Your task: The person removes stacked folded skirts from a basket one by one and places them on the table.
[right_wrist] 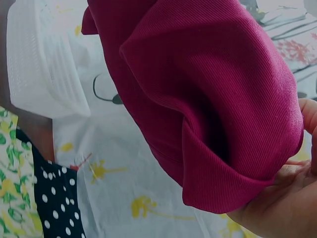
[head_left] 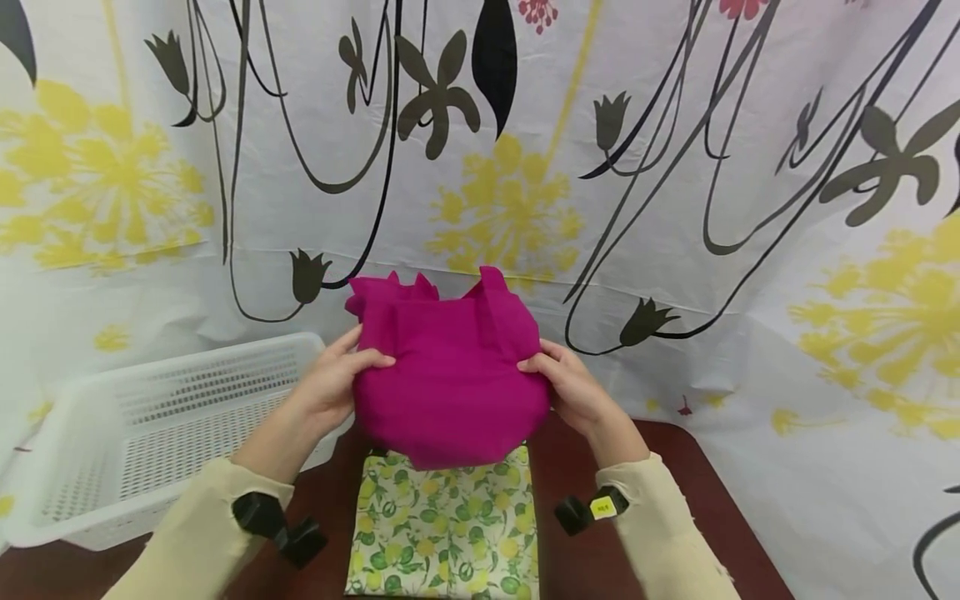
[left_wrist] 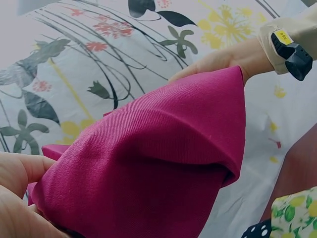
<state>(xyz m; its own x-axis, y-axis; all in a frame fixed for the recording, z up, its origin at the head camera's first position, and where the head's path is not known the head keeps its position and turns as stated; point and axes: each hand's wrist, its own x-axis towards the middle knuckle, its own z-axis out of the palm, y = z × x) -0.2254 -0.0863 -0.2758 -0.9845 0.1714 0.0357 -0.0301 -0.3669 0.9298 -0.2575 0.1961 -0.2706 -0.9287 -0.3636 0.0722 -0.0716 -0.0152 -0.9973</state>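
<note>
A magenta cloth (head_left: 450,383), folded into a rounded bundle, hangs in the air between both hands. Pointed folds and strap-like strips stick up along its top; in the right wrist view its side edge curls into a hollow. My left hand (head_left: 333,379) pinches the bundle's left side, thumb on the near face. On the opposite side, my right hand (head_left: 573,387) grips it likewise, its other fingers partly hidden behind the fabric. Below lies a flat lemon-print cloth (head_left: 442,533) on the table, its far edge covered by the bundle in the head view.
To the left stands a white perforated plastic basket (head_left: 120,517). The dark red table (head_left: 600,542) meets a floral-print sheet (head_left: 525,225) behind it. Navy polka-dot fabric (right_wrist: 58,198) shows beside the lemon-print cloth. Each wrist wears a strapped black camera (head_left: 258,515).
</note>
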